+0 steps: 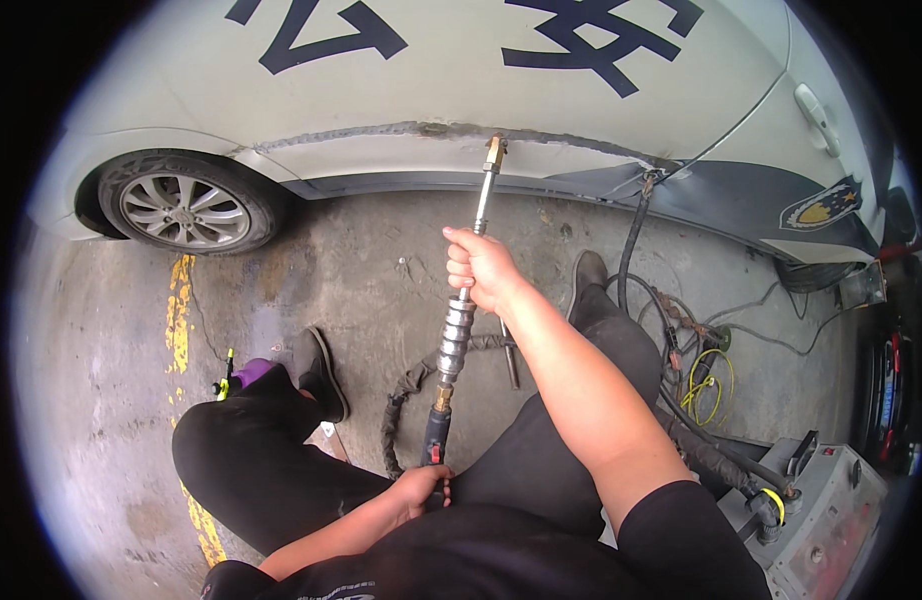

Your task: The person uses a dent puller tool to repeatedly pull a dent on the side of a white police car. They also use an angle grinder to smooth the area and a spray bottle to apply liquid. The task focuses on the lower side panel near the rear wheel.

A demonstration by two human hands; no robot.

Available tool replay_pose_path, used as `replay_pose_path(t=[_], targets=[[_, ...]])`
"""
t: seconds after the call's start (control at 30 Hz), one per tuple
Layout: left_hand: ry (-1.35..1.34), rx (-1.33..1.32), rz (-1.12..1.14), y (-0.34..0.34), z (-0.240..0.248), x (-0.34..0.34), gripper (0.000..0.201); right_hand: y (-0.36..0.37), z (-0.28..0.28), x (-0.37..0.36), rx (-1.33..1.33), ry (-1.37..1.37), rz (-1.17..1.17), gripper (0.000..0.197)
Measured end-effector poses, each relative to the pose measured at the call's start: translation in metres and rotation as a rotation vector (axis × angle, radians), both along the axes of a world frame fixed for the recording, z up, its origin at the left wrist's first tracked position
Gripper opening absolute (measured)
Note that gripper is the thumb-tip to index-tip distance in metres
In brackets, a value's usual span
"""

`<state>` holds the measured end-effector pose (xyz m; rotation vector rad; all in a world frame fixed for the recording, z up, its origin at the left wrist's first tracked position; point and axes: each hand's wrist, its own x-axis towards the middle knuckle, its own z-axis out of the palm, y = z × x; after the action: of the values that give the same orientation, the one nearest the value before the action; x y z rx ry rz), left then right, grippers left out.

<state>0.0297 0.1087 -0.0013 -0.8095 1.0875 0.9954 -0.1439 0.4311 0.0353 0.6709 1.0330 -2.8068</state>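
Observation:
A slide hammer dent puller point(455, 335) reaches from my lap to the side of a light-coloured car point(361, 95). Its brass tip point(495, 152) meets, or nearly meets, a bare grey scraped strip point(571, 138) along the lower door. My right hand point(481, 270) is wrapped round the metal rod, just above the ribbed steel sliding weight. Close to my body, my left hand point(423, 490) grips the dark handle point(436, 432) below its red button. That hand's fingers are partly hidden.
A wrapped cable point(399, 405) loops on the floor beside the puller. At right, a thick cable point(633, 240) hangs from a clamp point(648, 183) at the car's sill. More hoses and a yellow cord point(703, 390) lie near a grey machine point(831, 510). The car's wheel point(186, 212) is at left.

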Motion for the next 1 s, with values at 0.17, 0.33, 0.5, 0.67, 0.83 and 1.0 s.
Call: replay_pose_path(t=[0.17,0.33,0.5,0.67,0.83,1.0], targets=[[0.015,0.03,0.029,0.002,0.004,-0.002,0.02,-0.001,-0.002,-0.003,0.034,0.003,-0.019,0.038],[-0.001,0.021,0.098,0.005,0.009,-0.005,0.032,-0.003,0.001,-0.005,0.056,-0.039,-0.029,0.039],[-0.024,0.017,0.064,0.008,0.01,-0.008,0.036,-0.004,0.003,-0.003,0.064,-0.05,-0.039,0.039],[0.01,0.0,0.08,0.008,0.013,-0.007,0.043,-0.004,0.002,-0.002,0.059,-0.012,-0.042,0.039],[0.033,-0.024,0.061,0.007,0.017,-0.005,0.042,-0.008,-0.003,0.007,0.284,-0.096,-0.062,0.031],[0.012,-0.02,0.109,0.009,0.022,-0.005,0.036,-0.052,-0.021,0.047,0.473,-0.211,-0.067,0.026]])
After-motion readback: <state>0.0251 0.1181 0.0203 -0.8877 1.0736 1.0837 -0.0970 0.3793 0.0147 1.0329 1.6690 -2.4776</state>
